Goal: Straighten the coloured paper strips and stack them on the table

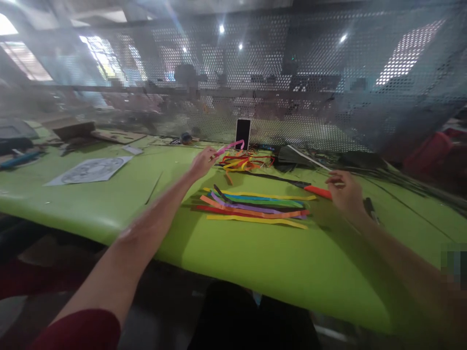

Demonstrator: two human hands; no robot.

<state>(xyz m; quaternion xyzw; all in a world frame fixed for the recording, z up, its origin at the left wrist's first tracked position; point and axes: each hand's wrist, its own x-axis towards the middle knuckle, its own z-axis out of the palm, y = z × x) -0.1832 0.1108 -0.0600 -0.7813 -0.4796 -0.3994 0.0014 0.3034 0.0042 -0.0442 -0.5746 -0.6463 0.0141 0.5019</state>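
My left hand (pixel 203 163) reaches forward over the green table (pixel 109 204) and pinches one end of a pink paper strip (pixel 230 146), lifted above a tangled pile of coloured strips (pixel 242 163). Nearer me, several long paper strips (pixel 255 209) in yellow, red, orange, purple, blue and black lie side by side. My right hand (pixel 345 194) rests on the table to their right, fingers curled beside an orange-handled tool (pixel 316 191); whether it grips the handle is unclear.
A black phone (pixel 242 133) stands upright at the back against a perforated metal screen (pixel 328 73). A printed sheet (pixel 89 170) lies at the left. Dark tools and wires (pixel 368 167) clutter the right rear. A black pen (pixel 371 208) lies by my right wrist.
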